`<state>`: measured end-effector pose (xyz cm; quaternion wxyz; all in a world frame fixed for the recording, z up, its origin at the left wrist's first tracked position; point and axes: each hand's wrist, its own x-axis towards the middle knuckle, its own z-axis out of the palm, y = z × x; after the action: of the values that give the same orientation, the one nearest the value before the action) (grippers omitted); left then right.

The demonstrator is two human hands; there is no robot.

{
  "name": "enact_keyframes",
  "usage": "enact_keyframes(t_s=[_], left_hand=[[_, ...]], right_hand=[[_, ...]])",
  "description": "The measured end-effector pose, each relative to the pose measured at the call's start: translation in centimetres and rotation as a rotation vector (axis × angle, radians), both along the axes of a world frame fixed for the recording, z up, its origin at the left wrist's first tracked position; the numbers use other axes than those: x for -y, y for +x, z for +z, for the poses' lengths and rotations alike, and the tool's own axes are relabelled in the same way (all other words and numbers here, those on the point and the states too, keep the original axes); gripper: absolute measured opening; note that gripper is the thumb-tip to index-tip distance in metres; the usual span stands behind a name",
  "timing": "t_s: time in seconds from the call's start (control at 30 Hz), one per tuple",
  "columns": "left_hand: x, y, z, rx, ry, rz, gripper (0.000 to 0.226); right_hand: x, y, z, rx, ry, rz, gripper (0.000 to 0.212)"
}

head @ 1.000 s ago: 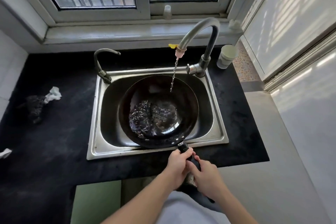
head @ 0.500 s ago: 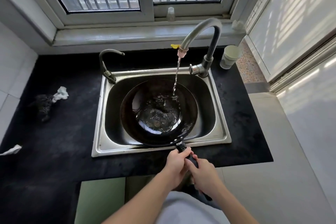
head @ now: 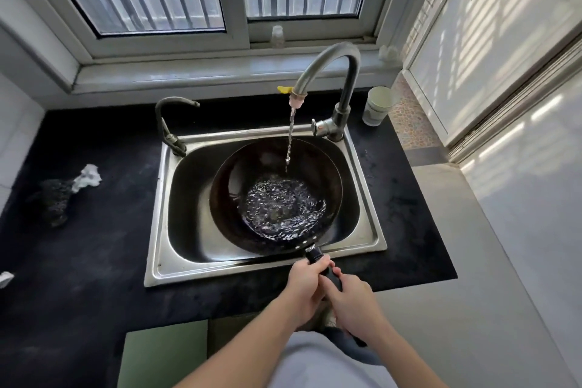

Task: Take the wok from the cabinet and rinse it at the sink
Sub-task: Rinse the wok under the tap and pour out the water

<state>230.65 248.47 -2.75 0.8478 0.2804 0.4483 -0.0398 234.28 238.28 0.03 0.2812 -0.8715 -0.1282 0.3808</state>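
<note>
A dark round wok (head: 239, 198) sits inside the steel sink (head: 160, 230), with swirling water pooled toward its right side. A thin stream falls into it from the tall curved tap (head: 333, 63). The wok's black handle (head: 316, 257) sticks out over the sink's front rim. My left hand (head: 305, 285) grips the handle nearest the wok. My right hand (head: 352, 302) grips it just behind, and the handle's end is hidden under both hands.
A smaller dark tap (head: 170, 123) stands at the sink's back left corner. A pale cup (head: 376, 105) sits on the black counter (head: 78, 261) right of the big tap. A dark scrubber with white crumpled paper (head: 63, 192) lies at the left. A small bottle (head: 277, 36) stands on the windowsill.
The pooled water has swirled from the wok's left-middle toward its right side as the wok shifted a little rightward. Both hands keep their hold on the handle.
</note>
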Motion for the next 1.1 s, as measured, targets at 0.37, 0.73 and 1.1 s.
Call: enact_keyframes(t_s=[0.37,0.73,1.1], left_hand=[[-2.7,-2.3,-0.3,-0.015,0.162,0.016,0.009],[-3.5,-5.5,-1.5,-0.105,0.305,0.027,0.007],[-5.4,-8.7,-2.5,-0.199,0.470,-0.010,0.015]], right_hand=[[-2.4,-1.3,-1.8,-0.028,0.098,0.073,0.028],[-3.5,-5.8,-3.4,0.086,0.183,0.031,0.011],[-5.2,-8.4,-5.0,-0.382,0.338,-0.139,0.019]])
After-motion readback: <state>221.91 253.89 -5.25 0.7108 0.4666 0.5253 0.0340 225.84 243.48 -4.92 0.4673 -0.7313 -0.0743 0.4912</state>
